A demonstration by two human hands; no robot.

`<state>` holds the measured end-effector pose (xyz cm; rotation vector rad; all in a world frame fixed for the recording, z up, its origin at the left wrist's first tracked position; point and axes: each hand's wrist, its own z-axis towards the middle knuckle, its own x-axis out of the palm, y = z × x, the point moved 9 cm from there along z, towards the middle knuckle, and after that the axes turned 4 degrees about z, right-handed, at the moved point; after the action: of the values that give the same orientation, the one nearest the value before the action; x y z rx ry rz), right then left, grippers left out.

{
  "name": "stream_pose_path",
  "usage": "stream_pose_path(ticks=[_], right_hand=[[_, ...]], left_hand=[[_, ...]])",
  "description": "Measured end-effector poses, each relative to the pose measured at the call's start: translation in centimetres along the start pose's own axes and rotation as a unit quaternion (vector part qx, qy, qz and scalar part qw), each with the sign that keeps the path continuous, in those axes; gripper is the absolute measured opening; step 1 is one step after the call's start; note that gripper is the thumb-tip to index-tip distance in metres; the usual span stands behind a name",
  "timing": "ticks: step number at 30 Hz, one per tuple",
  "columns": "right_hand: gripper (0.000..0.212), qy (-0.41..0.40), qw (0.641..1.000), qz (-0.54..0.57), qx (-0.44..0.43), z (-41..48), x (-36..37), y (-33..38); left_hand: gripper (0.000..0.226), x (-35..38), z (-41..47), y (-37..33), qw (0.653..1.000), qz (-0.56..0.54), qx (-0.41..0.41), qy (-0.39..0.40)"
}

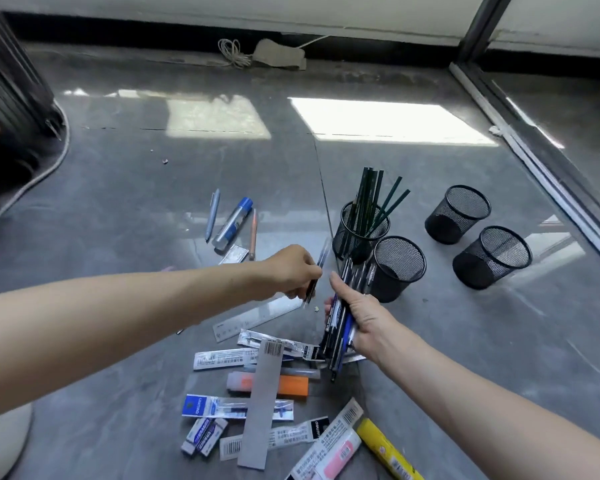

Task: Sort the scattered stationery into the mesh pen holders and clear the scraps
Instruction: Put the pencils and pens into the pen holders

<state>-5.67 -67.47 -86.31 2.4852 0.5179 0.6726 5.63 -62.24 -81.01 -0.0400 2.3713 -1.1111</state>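
Beside mesh holders point(395, 282) | pen bundle point(336, 337) in right grip point(364, 320) | pen point(321, 259) in left grip point(291, 271)

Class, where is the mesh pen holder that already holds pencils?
Head view, right of centre on the floor: the pencil-filled holder is leftmost of four, just behind an empty mesh holder, beyond the right hand.

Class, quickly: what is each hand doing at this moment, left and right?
The left hand: closed, pinching a thin clear pen.
The right hand: closed round a bundle of pens.
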Motion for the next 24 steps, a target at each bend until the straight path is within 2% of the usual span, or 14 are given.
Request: stream_pose_path(ticks=[3,6,9,10,12,15,18,20,21,22,24], right_hand=[[0.027,0.012,1.000,-0.002,-0.012,-0.4,0.8,0.7],[0.031,0.037,0.999,0.004,-0.005,-1.0,1.6,1.4],[0.033,0.041,0.996,-0.073,-0.017,-1.9,1.6,2.7],[0.026,0.040,0.993,-0.106,-0.026,-2.2,1.4,3.5],[0.006,0.029,0.986,-0.154,-0.059,-2.7,0.9,6.1],[0.016,0.003,0.977,-0.171,-0.129,-3.7,0.4,11.3],[0.014,-0.058,0.955,-0.187,-0.222,-4.5,-0.5,16.4],[0.015,-0.101,0.938,-0.192,-0.269,-4.5,-1.5,18.5],[0.016,-0.118,0.932,-0.188,-0.286,-4.3,-2.1,19.3],[0.016,-0.134,0.926,-0.185,-0.302,-4.1,-2.5,19.8],[0.014,-0.169,0.908,-0.181,-0.337,-3.9,-3.2,20.7]], left_hand=[[0.015,0.5,-1.4,-0.2,0.996,-0.083,0.005,0.036],[0.006,1.4,-2.2,-1.2,0.993,-0.104,0.032,0.039],[0.013,1.6,-2.4,-2.4,0.993,-0.109,0.048,0.005],[0.017,1.7,-2.3,-2.8,0.993,-0.108,0.050,-0.004],[0.024,1.8,-2.2,-4.5,0.992,-0.103,0.065,-0.015],[0.025,1.9,-1.4,-7.6,0.989,-0.112,0.095,-0.023],[0.026,2.6,0.3,-10.6,0.987,-0.116,0.112,-0.009],[0.015,3.2,1.4,-12.2,0.984,-0.120,0.130,0.006],[0.013,3.3,2.0,-12.9,0.985,-0.096,0.145,0.002],[0.017,3.1,2.4,-13.4,0.986,-0.026,0.164,-0.022],[0.032,2.5,3.2,-14.0,0.958,0.187,0.190,-0.104]])
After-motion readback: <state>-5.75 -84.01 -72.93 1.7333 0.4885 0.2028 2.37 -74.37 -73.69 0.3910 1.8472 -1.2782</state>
